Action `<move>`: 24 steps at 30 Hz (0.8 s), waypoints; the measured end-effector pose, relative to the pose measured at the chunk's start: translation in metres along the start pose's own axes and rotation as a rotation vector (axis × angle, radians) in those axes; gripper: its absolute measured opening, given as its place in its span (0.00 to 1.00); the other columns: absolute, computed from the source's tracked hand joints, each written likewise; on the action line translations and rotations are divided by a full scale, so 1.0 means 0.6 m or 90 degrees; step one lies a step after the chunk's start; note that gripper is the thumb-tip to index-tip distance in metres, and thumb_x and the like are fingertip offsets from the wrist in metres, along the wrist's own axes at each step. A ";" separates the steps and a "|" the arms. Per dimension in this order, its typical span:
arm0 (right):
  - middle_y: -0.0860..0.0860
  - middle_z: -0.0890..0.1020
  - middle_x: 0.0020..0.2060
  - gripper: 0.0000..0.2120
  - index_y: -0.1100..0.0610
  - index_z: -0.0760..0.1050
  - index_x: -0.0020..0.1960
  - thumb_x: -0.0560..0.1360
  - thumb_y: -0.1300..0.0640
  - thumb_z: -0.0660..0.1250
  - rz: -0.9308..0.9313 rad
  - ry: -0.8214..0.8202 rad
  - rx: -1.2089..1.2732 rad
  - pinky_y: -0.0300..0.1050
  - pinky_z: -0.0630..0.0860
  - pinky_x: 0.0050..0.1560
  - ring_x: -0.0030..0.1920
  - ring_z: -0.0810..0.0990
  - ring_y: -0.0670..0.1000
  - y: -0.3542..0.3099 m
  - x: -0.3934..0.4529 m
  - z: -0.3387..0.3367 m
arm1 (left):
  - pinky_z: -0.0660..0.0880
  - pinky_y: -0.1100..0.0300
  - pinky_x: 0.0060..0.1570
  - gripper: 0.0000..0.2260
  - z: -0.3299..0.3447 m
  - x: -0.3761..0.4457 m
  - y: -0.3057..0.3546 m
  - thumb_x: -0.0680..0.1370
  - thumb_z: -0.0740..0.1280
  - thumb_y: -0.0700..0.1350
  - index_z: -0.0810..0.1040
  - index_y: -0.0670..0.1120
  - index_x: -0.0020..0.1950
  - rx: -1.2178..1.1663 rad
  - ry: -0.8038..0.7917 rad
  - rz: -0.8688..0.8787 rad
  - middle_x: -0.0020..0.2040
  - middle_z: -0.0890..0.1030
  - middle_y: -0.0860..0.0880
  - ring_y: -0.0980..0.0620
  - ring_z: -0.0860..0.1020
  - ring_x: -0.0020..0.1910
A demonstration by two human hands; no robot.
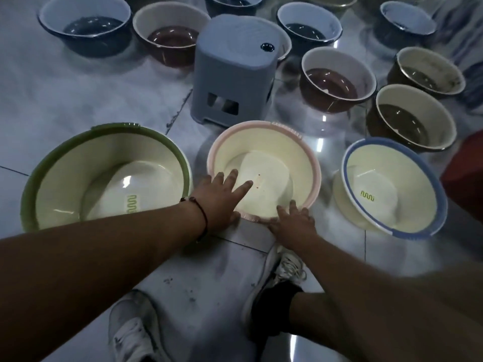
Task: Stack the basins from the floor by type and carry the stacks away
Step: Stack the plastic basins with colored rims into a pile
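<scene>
Three cream basins stand in a row on the tiled floor: a green-rimmed basin (pixel 104 142) at the left, a pink-rimmed basin (pixel 261 142) in the middle, and a tilted blue-rimmed basin (pixel 392 158) at the right. My left hand (pixel 219 199) lies over the pink-rimmed basin's near-left rim, with fingers spread inside and the thumb outside. My right hand (pixel 295 220) holds its near rim, fingers hooked over the edge. Behind them stand several two-tone basins: a navy basin (pixel 83 19), reddish-brown basins (pixel 170 35) (pixel 337 74) and olive-brown basins (pixel 410 116).
A grey plastic stool (pixel 232 66) stands just behind the pink-rimmed basin. A red object (pixel 465 173) shows at the right edge. My two shoes (pixel 133 330) (pixel 279 278) are on the floor below my arms.
</scene>
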State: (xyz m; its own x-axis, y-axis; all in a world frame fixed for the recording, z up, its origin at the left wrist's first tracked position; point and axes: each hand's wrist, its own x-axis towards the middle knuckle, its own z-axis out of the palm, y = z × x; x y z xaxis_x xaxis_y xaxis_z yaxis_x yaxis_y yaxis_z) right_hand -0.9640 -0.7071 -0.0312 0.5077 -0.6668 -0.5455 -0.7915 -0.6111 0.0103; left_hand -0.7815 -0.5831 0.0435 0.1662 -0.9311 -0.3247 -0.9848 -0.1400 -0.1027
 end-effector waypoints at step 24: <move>0.55 0.78 0.37 0.07 0.59 0.71 0.55 0.77 0.62 0.63 0.377 -0.147 1.158 0.38 0.75 0.22 0.34 0.76 0.52 -0.077 -0.085 -0.264 | 0.65 0.48 0.70 0.33 -0.075 -0.220 -0.236 0.78 0.58 0.62 0.51 0.53 0.79 -0.186 0.023 -0.299 0.78 0.59 0.45 0.44 0.65 0.73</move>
State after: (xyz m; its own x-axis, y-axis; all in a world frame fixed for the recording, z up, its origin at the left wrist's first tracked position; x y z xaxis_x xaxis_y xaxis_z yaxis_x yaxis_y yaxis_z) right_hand -0.8996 -0.7126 0.1285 0.1551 -0.4369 -0.8860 -0.2468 0.8513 -0.4630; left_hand -0.6664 -0.4556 0.1432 0.5940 -0.7564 -0.2738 -0.7791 -0.6257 0.0383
